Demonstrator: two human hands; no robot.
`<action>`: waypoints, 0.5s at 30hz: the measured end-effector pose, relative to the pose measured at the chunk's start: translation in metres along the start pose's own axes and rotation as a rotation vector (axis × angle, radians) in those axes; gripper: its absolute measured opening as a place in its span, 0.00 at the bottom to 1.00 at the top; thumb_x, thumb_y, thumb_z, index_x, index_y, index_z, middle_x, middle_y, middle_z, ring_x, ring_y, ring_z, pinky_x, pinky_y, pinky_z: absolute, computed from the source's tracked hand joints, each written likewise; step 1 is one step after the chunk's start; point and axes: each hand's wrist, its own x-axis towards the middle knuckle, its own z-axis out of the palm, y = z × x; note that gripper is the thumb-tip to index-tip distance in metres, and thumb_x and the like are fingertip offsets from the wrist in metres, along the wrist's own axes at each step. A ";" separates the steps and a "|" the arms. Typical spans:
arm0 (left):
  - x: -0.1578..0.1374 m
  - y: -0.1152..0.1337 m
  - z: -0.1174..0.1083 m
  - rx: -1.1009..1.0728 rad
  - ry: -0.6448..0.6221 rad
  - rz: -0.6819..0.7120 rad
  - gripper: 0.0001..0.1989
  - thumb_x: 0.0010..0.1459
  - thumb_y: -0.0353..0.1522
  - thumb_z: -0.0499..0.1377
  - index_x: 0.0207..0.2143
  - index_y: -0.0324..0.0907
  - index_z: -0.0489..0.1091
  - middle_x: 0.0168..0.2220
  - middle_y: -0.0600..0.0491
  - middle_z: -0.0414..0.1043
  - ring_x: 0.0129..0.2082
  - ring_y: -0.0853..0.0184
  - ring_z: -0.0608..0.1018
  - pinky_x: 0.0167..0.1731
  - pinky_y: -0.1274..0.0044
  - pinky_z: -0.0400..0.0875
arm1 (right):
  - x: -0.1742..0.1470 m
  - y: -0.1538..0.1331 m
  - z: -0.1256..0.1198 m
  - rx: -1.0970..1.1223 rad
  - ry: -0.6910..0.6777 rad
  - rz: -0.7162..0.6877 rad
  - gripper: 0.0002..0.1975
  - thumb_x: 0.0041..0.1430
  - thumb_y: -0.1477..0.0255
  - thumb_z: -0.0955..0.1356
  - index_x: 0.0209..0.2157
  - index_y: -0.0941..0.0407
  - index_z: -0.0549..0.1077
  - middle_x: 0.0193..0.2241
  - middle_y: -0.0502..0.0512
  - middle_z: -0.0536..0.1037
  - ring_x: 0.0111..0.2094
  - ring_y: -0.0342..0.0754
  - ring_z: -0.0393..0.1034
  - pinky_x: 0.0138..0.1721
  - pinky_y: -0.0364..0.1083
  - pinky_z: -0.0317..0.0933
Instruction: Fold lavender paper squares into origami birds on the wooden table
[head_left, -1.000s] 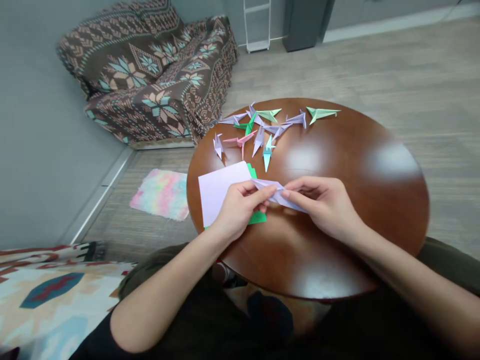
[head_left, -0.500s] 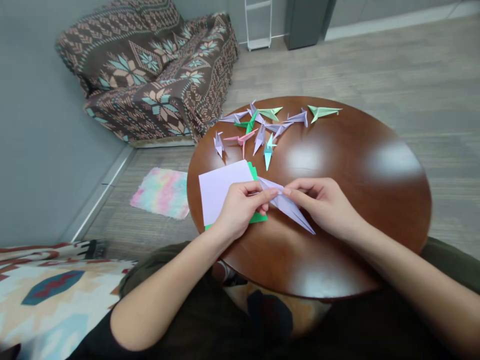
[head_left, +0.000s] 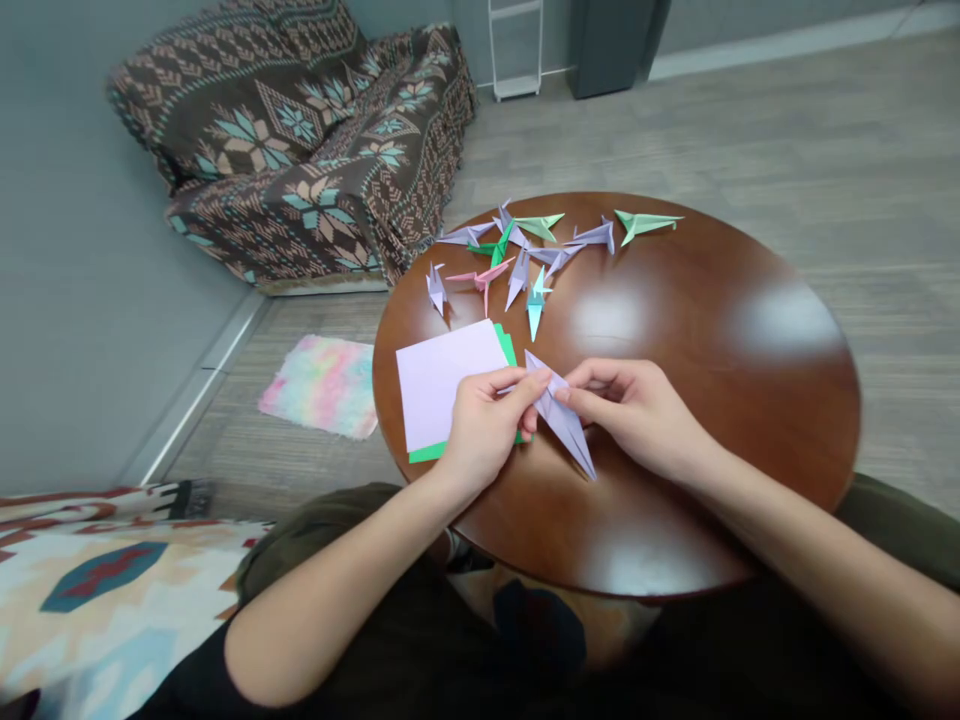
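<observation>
A partly folded sheet of lavender origami paper (head_left: 568, 432), long and pointed at both ends, is held between my hands above the table. My left hand (head_left: 491, 415) pinches its upper left side between thumb and fingers. On the other side, my right hand (head_left: 626, 405) grips the paper near its middle with thumb and forefinger. The lower tip slants down toward me. Beside and partly under my left hand lies a stack of square paper (head_left: 448, 385), lavender on top with green sheets (head_left: 427, 453) showing at the edges.
Several folded paper figures, among them a pink one (head_left: 482, 280), a blue one (head_left: 536, 303) and a light green one (head_left: 645, 222), stand toward the far side of the round brown table (head_left: 720, 400). A covered sofa (head_left: 322, 170) is beyond at the left.
The lavender folded paper has turned so that its lower tip points more toward me and has shifted left. My right hand has moved slightly left with it.
</observation>
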 end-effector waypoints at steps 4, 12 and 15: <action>-0.002 -0.002 0.002 0.038 0.042 0.033 0.23 0.57 0.48 0.68 0.21 0.40 0.70 0.15 0.59 0.63 0.15 0.76 0.62 0.18 0.80 0.56 | 0.001 0.001 0.003 0.001 0.023 -0.024 0.12 0.57 0.64 0.76 0.27 0.57 0.77 0.25 0.51 0.82 0.26 0.44 0.72 0.31 0.43 0.64; -0.001 -0.003 0.004 0.003 0.035 -0.026 0.19 0.55 0.43 0.71 0.25 0.39 0.71 0.17 0.59 0.68 0.15 0.77 0.66 0.16 0.84 0.58 | 0.002 0.005 0.005 -0.028 0.090 -0.072 0.11 0.59 0.66 0.74 0.27 0.57 0.77 0.26 0.53 0.82 0.28 0.46 0.74 0.34 0.44 0.65; -0.001 -0.001 0.004 -0.008 0.033 -0.030 0.17 0.55 0.40 0.71 0.25 0.39 0.70 0.17 0.59 0.69 0.15 0.77 0.68 0.17 0.85 0.60 | 0.002 0.005 0.004 -0.004 0.104 -0.025 0.11 0.56 0.65 0.75 0.27 0.58 0.78 0.25 0.52 0.82 0.27 0.45 0.72 0.32 0.44 0.64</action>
